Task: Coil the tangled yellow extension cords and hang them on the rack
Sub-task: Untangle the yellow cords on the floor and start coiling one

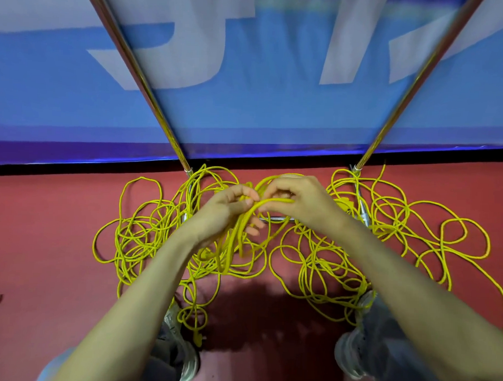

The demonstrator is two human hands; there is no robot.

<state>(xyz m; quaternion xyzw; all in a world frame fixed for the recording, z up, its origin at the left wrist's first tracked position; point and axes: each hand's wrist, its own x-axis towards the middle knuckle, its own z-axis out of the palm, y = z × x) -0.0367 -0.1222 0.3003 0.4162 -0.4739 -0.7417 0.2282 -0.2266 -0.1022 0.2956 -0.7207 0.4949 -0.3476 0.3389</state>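
View: head camera, looking down from above the hands.
Left hand (229, 211): fingers curled round a bundle of several strands that runs across the palm and hangs down from it.
Right hand (299, 203): fingertips pinch one strand where it arches over to the left hand; the two hands are close together, fingertips almost touching.
Yellow cords (226, 265): the gripped strands are lifted; the rest lies in loose tangled loops on the floor (43, 240), spread to the left and right of the hands and over the base of the rack.
Plug (198, 339): yellow, lying on the floor near the left shoe.
Rack (152, 101): two shiny metal poles rise from the floor and spread apart towards the top; a low crossbar shows just below the hands.
Banner (261, 111): blue with pale lettering, standing behind the rack.
Shoes (350, 356): grey, one on each side of the lower frame, at the near edge of the tangle.
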